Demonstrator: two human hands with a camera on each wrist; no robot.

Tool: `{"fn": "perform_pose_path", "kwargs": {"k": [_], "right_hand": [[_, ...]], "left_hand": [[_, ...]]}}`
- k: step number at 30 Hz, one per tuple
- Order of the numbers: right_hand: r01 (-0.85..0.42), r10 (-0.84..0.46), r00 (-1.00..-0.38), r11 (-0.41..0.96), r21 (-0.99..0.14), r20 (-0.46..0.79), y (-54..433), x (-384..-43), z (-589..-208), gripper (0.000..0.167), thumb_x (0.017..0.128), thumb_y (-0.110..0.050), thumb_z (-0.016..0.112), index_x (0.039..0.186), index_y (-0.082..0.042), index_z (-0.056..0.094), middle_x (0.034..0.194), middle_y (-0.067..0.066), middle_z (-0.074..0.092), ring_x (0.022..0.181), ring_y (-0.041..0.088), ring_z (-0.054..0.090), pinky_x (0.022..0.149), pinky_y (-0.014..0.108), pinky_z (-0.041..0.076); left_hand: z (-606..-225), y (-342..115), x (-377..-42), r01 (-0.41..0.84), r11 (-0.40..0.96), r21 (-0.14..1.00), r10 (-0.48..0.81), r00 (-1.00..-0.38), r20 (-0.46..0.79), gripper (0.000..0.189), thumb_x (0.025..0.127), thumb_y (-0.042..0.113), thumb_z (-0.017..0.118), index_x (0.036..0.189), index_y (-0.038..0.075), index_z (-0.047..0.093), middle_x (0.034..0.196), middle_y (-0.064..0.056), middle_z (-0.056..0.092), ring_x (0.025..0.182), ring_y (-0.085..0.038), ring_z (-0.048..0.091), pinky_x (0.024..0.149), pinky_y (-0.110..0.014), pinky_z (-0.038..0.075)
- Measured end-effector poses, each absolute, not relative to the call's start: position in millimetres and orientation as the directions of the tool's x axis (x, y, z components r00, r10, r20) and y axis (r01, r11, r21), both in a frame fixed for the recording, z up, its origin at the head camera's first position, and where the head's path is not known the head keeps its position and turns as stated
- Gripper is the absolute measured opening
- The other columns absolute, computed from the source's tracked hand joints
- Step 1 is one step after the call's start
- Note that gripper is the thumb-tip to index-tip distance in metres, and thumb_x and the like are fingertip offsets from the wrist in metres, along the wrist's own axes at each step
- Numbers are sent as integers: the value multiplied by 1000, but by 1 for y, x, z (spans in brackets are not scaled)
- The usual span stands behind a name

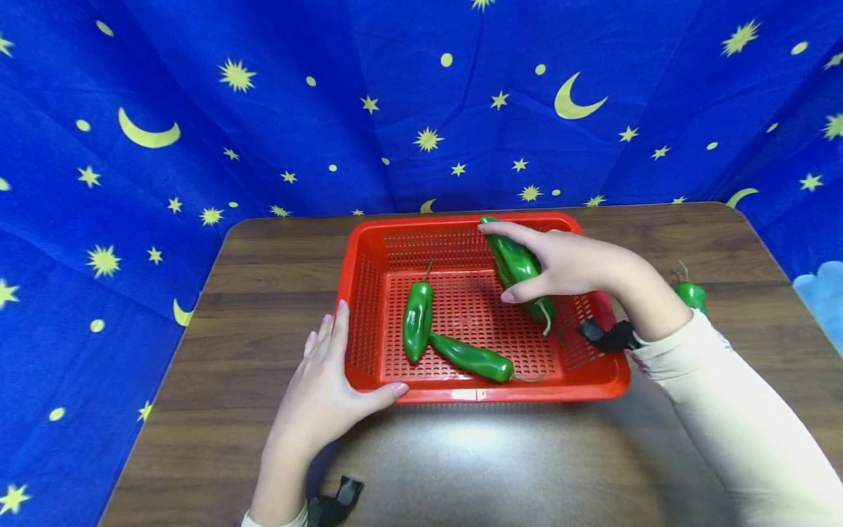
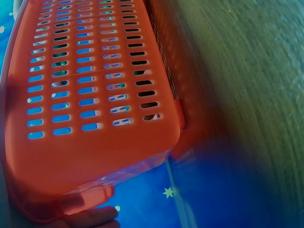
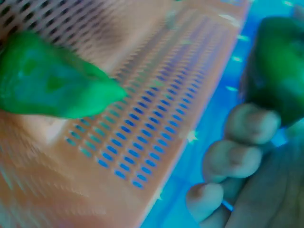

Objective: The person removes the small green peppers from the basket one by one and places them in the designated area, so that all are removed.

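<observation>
My right hand (image 1: 560, 260) grips a green pepper (image 1: 510, 256) over the right part of a red plastic basket (image 1: 461, 395). Under that hand another pepper (image 1: 543, 311) shows its curved stem, partly covered; the right wrist view has a pepper (image 3: 57, 80) in the basket and the held pepper (image 3: 280, 66) by curled fingers. Two more peppers lie on the basket floor, one upright in view (image 1: 418, 322) and one slanting (image 1: 474, 359). At the basket's front left corner, my left hand (image 1: 326, 391) rests with fingers fairly straight along the side and thumb on the front rim.
On the wooden table (image 1: 276, 293), right of the basket, a green pepper (image 1: 691, 294) is partly hidden by the right sleeve. A blue cloth (image 1: 421, 95) with moons and stars hangs behind and beside the table. Each wrist wears a black strap (image 1: 609, 337).
</observation>
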State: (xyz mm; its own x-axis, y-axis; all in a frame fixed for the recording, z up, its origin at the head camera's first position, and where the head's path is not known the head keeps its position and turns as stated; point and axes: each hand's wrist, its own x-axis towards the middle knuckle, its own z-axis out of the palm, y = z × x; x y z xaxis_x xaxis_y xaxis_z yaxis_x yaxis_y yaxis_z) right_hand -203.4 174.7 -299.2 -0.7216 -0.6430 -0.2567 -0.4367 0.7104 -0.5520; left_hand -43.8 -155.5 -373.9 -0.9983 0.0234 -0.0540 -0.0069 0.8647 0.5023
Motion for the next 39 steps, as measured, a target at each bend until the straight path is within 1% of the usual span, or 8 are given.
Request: {"fn": "perform_pose_path", "kwargs": {"k": [2, 9, 14, 22, 28, 34, 37, 39], "right_hand": [[-431, -634, -739, 706, -562, -229, 184, -199, -293, 95, 81, -44, 81, 156, -35, 23, 123, 8, 57, 92, 19, 59, 78, 35, 51], [-388, -549, -811, 764, -515, -204, 219, -189, -280, 94, 81, -44, 80, 155, -40, 22, 104, 9, 63, 82, 19, 60, 72, 35, 49], [-349, -460, -864, 840, -415, -204, 241, -186, -284, 95, 81, -52, 78, 156, -38, 21, 107, 11, 67, 85, 22, 63, 70, 38, 49], [-285, -383, -906, 866, -411, -180, 280, -183, -295, 99, 82, -45, 79, 158, -35, 16, 111, 22, 65, 88, 29, 65, 71, 44, 50], [-207, -314, -926, 885, -416, -208, 319, -183, -311, 103, 85, -42, 77, 160, -29, 8, 115, 31, 61, 92, 37, 65, 72, 51, 53], [-140, -246, -943, 904, -404, -224, 368, -176, -332, 105, 87, -38, 76, 160, -13, 5, 118, 39, 53, 93, 47, 62, 73, 58, 51], [-104, -205, -951, 916, -387, -231, 397, -169, -345, 105, 89, -36, 74, 159, -6, 2, 109, 37, 52, 80, 36, 62, 63, 45, 51], [-99, -191, -960, 915, -392, -203, 418, -165, -355, 104, 89, -32, 74, 157, 1, 3, 105, 34, 49, 73, 19, 58, 58, 32, 47]], "left_hand": [[-374, -155, -44, -7, 864, 503, 24, -998, -56, 137, 61, 87, 67, 161, 21, 0, 165, -17, 19, 153, -35, 20, 124, -53, 19], [-375, -156, -44, 4, 865, 502, 30, -999, -43, 137, 62, 87, 66, 161, 20, 1, 164, -18, 20, 153, -36, 21, 124, -54, 19], [-374, -157, -43, 4, 863, 506, 25, -999, -35, 137, 61, 87, 67, 161, 19, 1, 164, -18, 21, 152, -36, 21, 124, -54, 19], [-375, -156, -44, 15, 862, 507, 34, -999, -28, 137, 62, 86, 68, 161, 19, 2, 164, -17, 21, 152, -36, 21, 124, -54, 19], [-376, -156, -43, 12, 859, 512, 38, -998, -40, 137, 62, 86, 67, 161, 18, 2, 164, -17, 22, 152, -35, 21, 124, -53, 19], [-375, -156, -43, 8, 855, 519, 36, -998, -45, 137, 61, 88, 66, 161, 18, 2, 164, -17, 21, 153, -35, 20, 124, -53, 18], [-374, -156, -43, 9, 853, 521, 36, -998, -42, 137, 61, 89, 65, 161, 19, 1, 164, -17, 21, 153, -35, 20, 124, -53, 17], [-373, -157, -42, 6, 850, 527, 34, -998, -45, 137, 61, 89, 64, 161, 20, 1, 165, -16, 21, 153, -35, 19, 125, -53, 17]]}}
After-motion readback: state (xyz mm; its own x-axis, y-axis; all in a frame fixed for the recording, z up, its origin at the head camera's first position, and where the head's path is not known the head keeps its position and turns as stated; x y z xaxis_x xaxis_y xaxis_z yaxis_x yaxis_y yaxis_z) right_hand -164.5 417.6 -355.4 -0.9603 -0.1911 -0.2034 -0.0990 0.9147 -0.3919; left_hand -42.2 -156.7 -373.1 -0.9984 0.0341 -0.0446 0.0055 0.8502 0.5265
